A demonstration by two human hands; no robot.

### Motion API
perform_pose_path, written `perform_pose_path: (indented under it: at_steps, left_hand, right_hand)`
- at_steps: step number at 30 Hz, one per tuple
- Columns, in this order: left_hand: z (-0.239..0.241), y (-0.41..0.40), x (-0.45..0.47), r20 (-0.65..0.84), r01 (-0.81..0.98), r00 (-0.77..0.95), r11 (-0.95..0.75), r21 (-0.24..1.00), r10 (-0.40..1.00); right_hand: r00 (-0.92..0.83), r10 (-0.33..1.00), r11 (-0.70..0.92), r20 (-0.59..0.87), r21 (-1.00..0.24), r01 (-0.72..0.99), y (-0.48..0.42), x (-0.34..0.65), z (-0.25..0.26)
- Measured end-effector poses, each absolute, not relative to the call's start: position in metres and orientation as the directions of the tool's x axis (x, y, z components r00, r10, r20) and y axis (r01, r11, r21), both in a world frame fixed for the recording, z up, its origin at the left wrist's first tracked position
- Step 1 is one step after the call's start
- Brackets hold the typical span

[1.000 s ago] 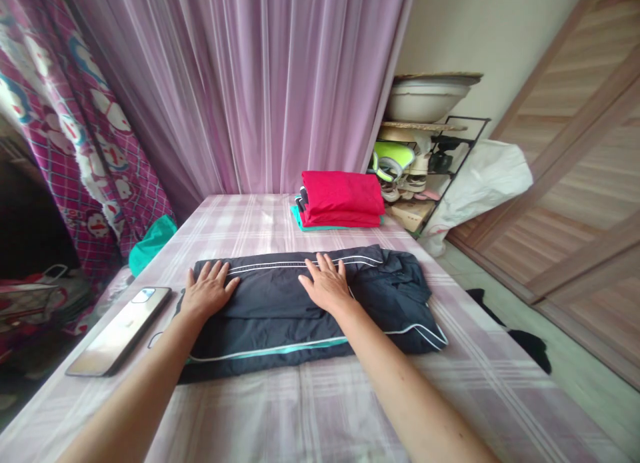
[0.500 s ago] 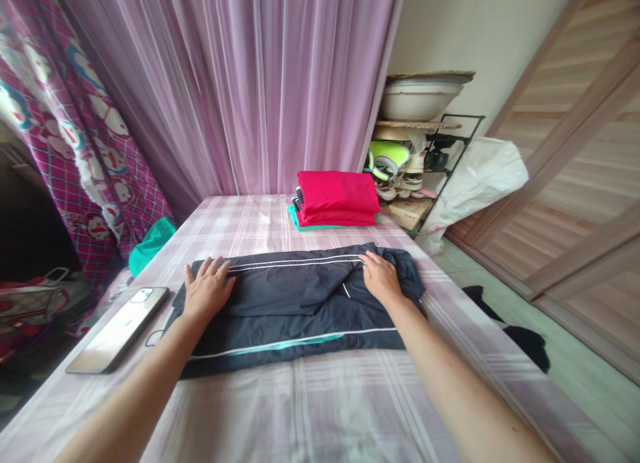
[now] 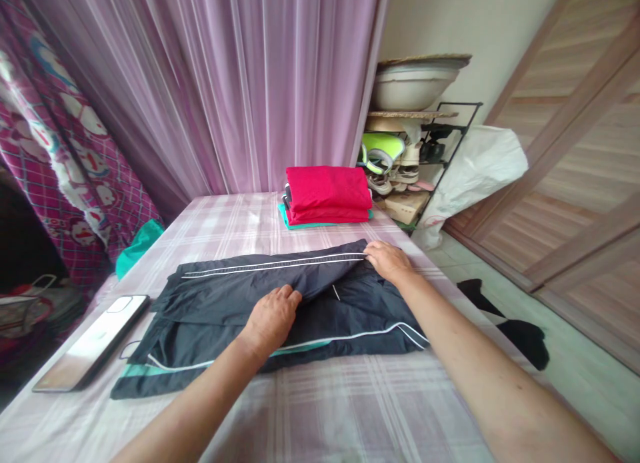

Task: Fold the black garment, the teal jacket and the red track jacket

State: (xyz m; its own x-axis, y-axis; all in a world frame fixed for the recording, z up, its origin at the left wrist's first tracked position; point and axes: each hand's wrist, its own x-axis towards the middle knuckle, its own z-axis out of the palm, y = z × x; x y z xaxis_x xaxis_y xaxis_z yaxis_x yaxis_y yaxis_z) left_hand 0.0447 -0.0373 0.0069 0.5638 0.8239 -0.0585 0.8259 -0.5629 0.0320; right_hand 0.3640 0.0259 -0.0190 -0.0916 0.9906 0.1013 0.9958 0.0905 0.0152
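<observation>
A dark navy garment (image 3: 215, 303) with white piping and teal patches lies folded across the bed in front of me; its exact kind is hard to tell. My right hand (image 3: 390, 260) pinches the far edge near its right end, and the upper layer lifts a little there. Closer in, my left hand (image 3: 275, 313) rests at the middle of the garment with fingers curled on the upper layer's loose edge. Its fingertips are partly hidden. A thin cord loop (image 3: 129, 350) sticks out at the garment's left end.
A folded stack of red and teal clothes (image 3: 327, 193) sits at the bed's far end. A phone (image 3: 93, 343) lies at the left edge. Beyond the right edge stand a shoe rack (image 3: 450, 140) and a white bag (image 3: 485, 176); black cloth (image 3: 523, 336) lies on the floor.
My left hand has moved from the garment's far left corner to its middle, and its fingers have curled. My right hand stays at the far right edge, where the cloth is now raised slightly.
</observation>
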Motion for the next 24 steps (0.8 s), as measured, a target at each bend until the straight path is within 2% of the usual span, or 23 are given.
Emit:
perform_pose_path:
  at_steps: [2, 7, 9, 11, 12, 14, 17, 21, 24]
  left_hand:
    - [0.004, -0.041, 0.038, -0.055, 0.789, 0.614, -0.61, 0.07, 0.787]
    - [-0.005, -0.048, 0.03, 0.036, 0.736, 0.64, -0.626, 0.26, 0.768]
    - [-0.004, -0.043, 0.027, 0.072, 0.69, 0.655, -0.634, 0.349, 0.752]
    - [-0.001, -0.033, 0.022, 0.118, 0.663, 0.655, -0.642, 0.385, 0.746]
    - [0.0, -0.026, 0.017, 0.147, 0.676, 0.639, -0.643, 0.361, 0.755]
    - [-0.002, -0.01, 0.006, 0.193, 0.763, 0.569, -0.6, 0.238, 0.8]
    - [-0.014, 0.011, -0.015, 0.138, 0.903, 0.414, -0.425, 0.058, 0.9]
    - [-0.035, 0.018, -0.034, 0.0, 0.957, 0.288, -0.288, 0.044, 0.958]
    - [-0.035, 0.014, -0.031, -0.005, 0.959, 0.277, -0.276, 0.064, 0.961]
  right_hand:
    - [-0.082, 0.993, 0.081, 0.087, 0.004, 0.997, 0.028, 0.366, -0.021]
    - [-0.028, 0.998, 0.03, 0.048, -0.046, 0.998, 0.023, 0.359, -0.011]
    - [0.02, 0.997, -0.014, 0.081, -0.076, 0.997, 0.018, 0.346, 0.001]
    - [0.031, 0.988, -0.011, 0.149, -0.131, 0.991, 0.014, 0.323, 0.014]
    - [0.007, 0.983, 0.024, 0.184, -0.165, 0.986, 0.013, 0.308, 0.02]
    - [-0.093, 0.966, 0.149, 0.24, -0.224, 0.963, 0.01, 0.275, 0.026]
    - [-0.237, 0.944, 0.292, 0.229, -0.247, 0.924, 0.008, 0.233, 0.015]
    - [-0.176, 0.984, 0.173, 0.0, -0.206, 0.963, 0.008, 0.221, -0.023]
    - [-0.128, 0.99, 0.113, -0.066, -0.188, 0.976, 0.011, 0.228, -0.036]
